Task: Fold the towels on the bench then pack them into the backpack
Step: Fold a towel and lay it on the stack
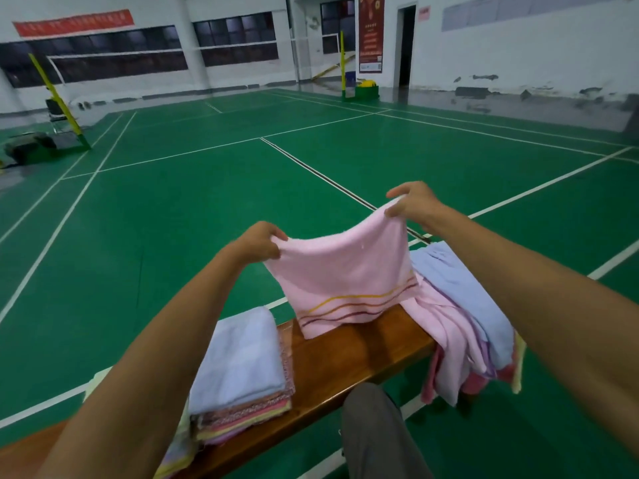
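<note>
**Pink towel held up over the bench on a badminton court**

At far left, a yellow net post [55,95] leans on its green base, with a dark chair [55,112] behind it. A red banner [73,22] hangs on the back wall; its writing is too blurred to read. Nearer, on the left part of the wooden bench [332,368], sits a stack of folded towels [242,368], a pale blue one on top and pink and yellow edges showing below.

The left hand [257,242] pinches one top corner of the pink towel [345,281] between thumb and curled fingers. The towel hangs above the middle of the bench, its striped lower hem touching the wood. The right hand [413,202] pinches the other top corner, held higher.

A knee in grey trousers [373,426] shows below the bench edge. Just beside the towel on the right lies a heap of unfolded towels [460,323], pink and pale blue, spilling over the front of the bench.

Far back right stand a second net post [342,63], a red poster [371,32] with unreadable print, and a dark doorway [406,46].
</note>
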